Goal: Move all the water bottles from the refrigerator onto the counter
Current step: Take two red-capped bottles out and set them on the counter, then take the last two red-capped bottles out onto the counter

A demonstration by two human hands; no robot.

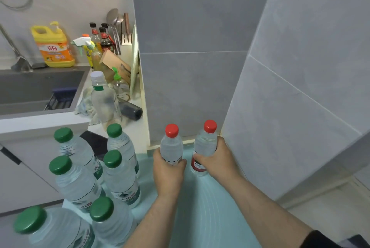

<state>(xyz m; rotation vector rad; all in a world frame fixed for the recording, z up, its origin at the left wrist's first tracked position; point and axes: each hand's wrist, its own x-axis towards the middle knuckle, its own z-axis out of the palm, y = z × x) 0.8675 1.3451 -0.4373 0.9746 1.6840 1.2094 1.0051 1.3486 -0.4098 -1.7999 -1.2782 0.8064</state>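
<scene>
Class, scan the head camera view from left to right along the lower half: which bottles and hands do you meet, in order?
Large green-capped bottle → cluster of smaller green-capped water bottles → left hand gripping a red-capped bottle → second red-capped bottle → right hand gripping it.

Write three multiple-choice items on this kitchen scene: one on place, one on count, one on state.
1. Where do the red-capped bottles stand?
A. in the sink
B. on the pale blue surface by the grey wall
C. on the floor

2. How many green-capped water bottles show?
A. two
B. four
C. six

3. What is the left hand doing?
A. gripping a bottle
B. hanging free
C. holding a spoon

Answers:
1 B: both red-capped bottles are on the pale blue surface.
2 C: six green-capped bottles cluster at left.
3 A: the left hand wraps one bottle, the right hand the other.
</scene>
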